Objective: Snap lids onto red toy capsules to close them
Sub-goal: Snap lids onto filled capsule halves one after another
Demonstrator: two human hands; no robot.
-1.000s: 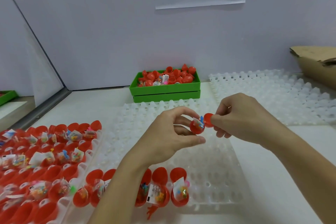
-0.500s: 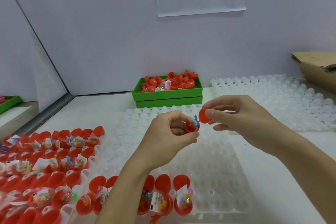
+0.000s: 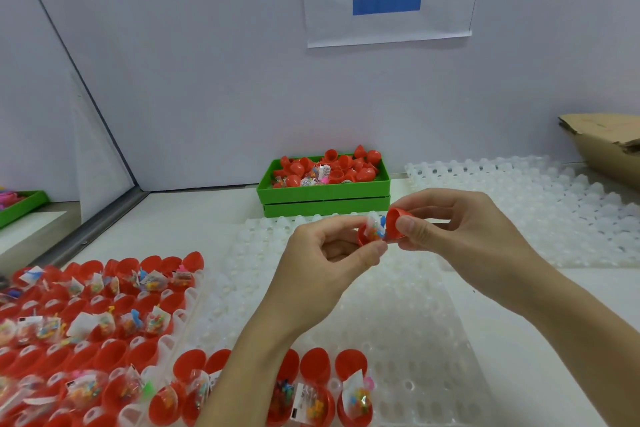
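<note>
My left hand [image 3: 332, 253] pinches the red capsule base [image 3: 364, 235], which holds a small bag of coloured toys [image 3: 375, 229] sticking out of its mouth. My right hand [image 3: 460, 236] pinches the red lid [image 3: 393, 222] between thumb and fingers. The lid is tilted against the base's right side, over the toy bag, and is not closed on it. Both hands are above the white holder tray [image 3: 398, 315].
A row of open red capsules [image 3: 353, 388] with toy bags stands at the tray's front edge. More open capsules [image 3: 86, 315] fill a tray at left. A green bin [image 3: 322, 191] of red capsules sits behind. Another white tray [image 3: 540, 204] and a cardboard box [image 3: 609, 142] lie at right.
Both hands have risen slightly and the right hand has brought the lid against the base, covering part of the toy bag.
</note>
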